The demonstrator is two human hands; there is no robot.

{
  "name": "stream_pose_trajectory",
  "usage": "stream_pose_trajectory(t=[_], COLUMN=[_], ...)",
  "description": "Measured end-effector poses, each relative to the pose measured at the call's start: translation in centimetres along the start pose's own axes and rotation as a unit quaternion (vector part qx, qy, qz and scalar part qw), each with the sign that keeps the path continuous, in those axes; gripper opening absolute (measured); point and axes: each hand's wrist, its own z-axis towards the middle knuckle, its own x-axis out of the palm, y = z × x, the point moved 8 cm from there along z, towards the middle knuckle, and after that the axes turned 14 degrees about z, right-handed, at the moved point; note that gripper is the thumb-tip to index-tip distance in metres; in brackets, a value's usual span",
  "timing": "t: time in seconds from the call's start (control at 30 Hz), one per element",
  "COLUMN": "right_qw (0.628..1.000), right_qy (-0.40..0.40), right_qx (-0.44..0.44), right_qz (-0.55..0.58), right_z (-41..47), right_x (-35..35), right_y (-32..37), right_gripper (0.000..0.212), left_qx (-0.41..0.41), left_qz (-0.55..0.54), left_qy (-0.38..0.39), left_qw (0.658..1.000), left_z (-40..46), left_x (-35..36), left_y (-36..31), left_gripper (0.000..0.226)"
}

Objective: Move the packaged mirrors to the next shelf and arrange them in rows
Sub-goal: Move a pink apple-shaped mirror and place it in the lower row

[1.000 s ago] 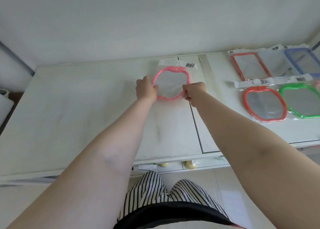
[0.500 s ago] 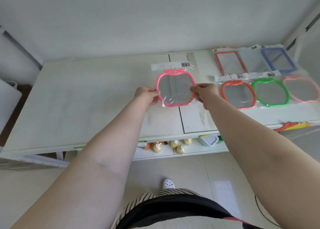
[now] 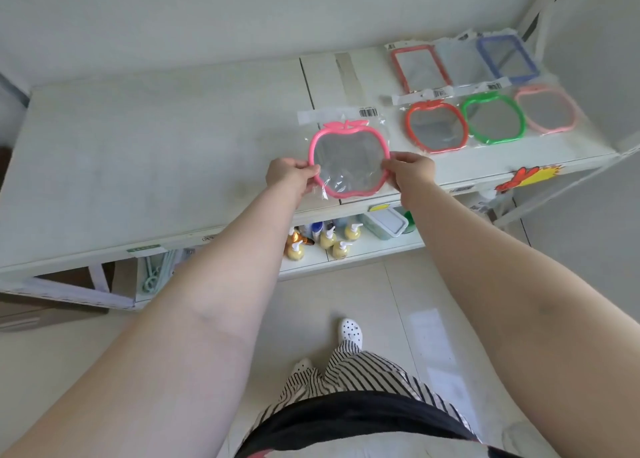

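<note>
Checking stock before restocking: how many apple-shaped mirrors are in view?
4. A bright pink apple mirror is held between the left hand and right hand; the red, green and pale pink ones lie in a row on the right shelf.

Apple-shaped packaged mirrors: four (one bright pink (image 3: pixel 349 159), one red (image 3: pixel 435 126), one green (image 3: pixel 494 117), one pale pink (image 3: pixel 546 108)). Rectangular packaged mirrors: three (red (image 3: pixel 419 67), clear (image 3: pixel 461 63), blue (image 3: pixel 507 57)). Pump bottles (image 3: pixel 328 238), lower shelf: four.
</note>
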Motion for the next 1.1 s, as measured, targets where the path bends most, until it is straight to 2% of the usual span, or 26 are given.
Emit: stream_pose_trajectory(t=[0.07,0.17,0.27,0.33,0.43,0.53,0.63,0.73,0.9,1.03,1.1], right_qw=[1.0,1.0,1.0,0.999,0.998,0.995,0.991,0.99,0.989,0.985,0.983], right_qy=[0.002,0.007,0.02,0.031,0.05,0.075,0.093,0.097,0.084,0.073,0.068], right_qx=[0.001,0.0,0.005,0.005,0.015,0.026,0.039,0.051,0.047,0.026,0.015], right_qz=[0.003,0.017,0.009,-0.009,-0.044,-0.068,-0.09,-0.087,-0.108,-0.153,-0.169], right_z=[0.3,1.7,3.8,5.6,8.4,10.4,11.6,12.8,15.0,16.5,17.2], right_x=[-0.8,-1.7,-2.6,-3.0,-3.5,-3.1,-2.3,-1.5,-1.1,-1.0,-0.7], right_y=[0.4,1.4,2.5,3.1,3.7,3.7,3.3,2.6,2.6,2.9,3.0], right_gripper=[0.019,0.023,0.025,0.027,0.026,0.021,0.008,0.021,0.015,0.022,0.017], left_qx=[0.005,0.012,0.008,-0.001,-0.022,-0.044,-0.06,-0.068,-0.074,-0.066,-0.058], left_qz=[0.006,0.009,0.007,0.006,-0.013,-0.014,-0.011,-0.004,0.015,0.042,0.051], left_qy=[-0.008,-0.019,-0.022,-0.03,-0.049,-0.081,-0.126,-0.154,-0.149,-0.149,-0.15], left_qw=[1.0,1.0,1.0,1.0,0.998,0.996,0.99,0.986,0.986,0.986,0.986], left_z=[-0.3,-0.3,-0.1,0.5,1.1,1.6,2.0,2.8,4.5,6.1,7.3], left_x=[0.6,1.9,4.0,5.5,7.6,8.6,8.5,8.1,8.8,9.3,9.4], left_y=[-0.6,-1.7,-2.8,-3.1,-3.1,-2.5,-2.3,-2.5,-3.4,-3.8,-4.0], left_gripper=[0.011,0.017,0.01,0.023,0.028,0.024,0.019,0.021,0.02,0.016,0.015])
